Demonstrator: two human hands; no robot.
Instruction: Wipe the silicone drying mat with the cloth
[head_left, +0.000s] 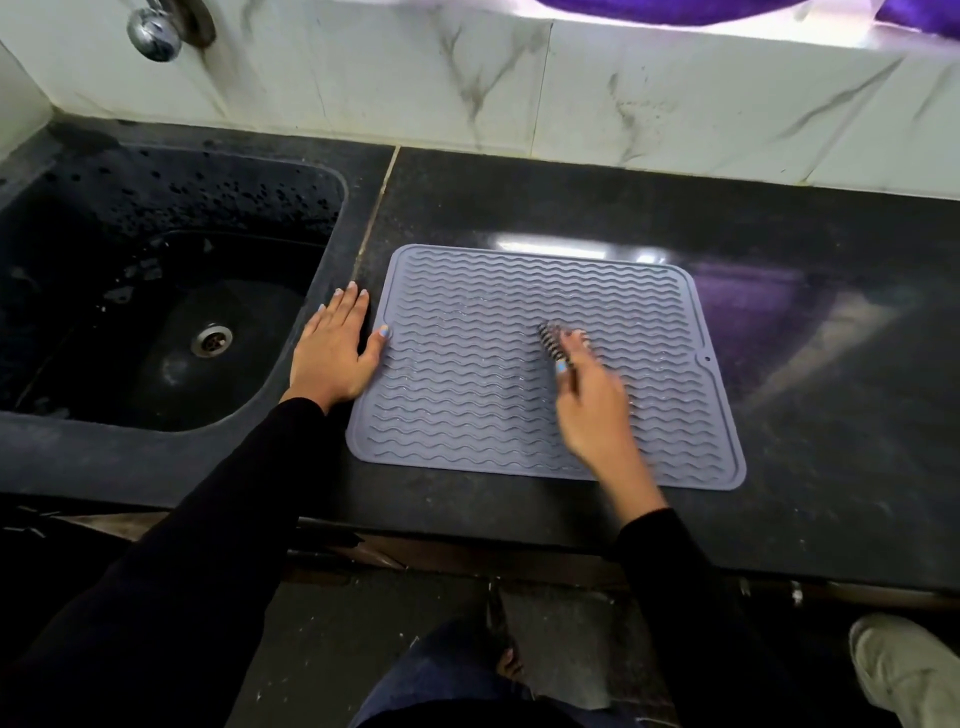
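A grey silicone drying mat (493, 312) with wavy ridges lies flat on the black countertop (805, 415). My left hand (335, 353) rests flat on the counter at the mat's left edge, fingers straight, thumb touching the mat's rim. My right hand (592, 400) is over the middle of the mat and holds a small dark bristle brush (553, 338), whose bristles touch the ridges. The hand is blurred by motion. No cloth is in view.
A black sink (156, 312) with a metal drain (211, 339) sits left of the mat. A chrome tap (156, 31) is on the marble-tiled wall (571, 93). A second person's shoe (909, 670) shows at the lower right floor.
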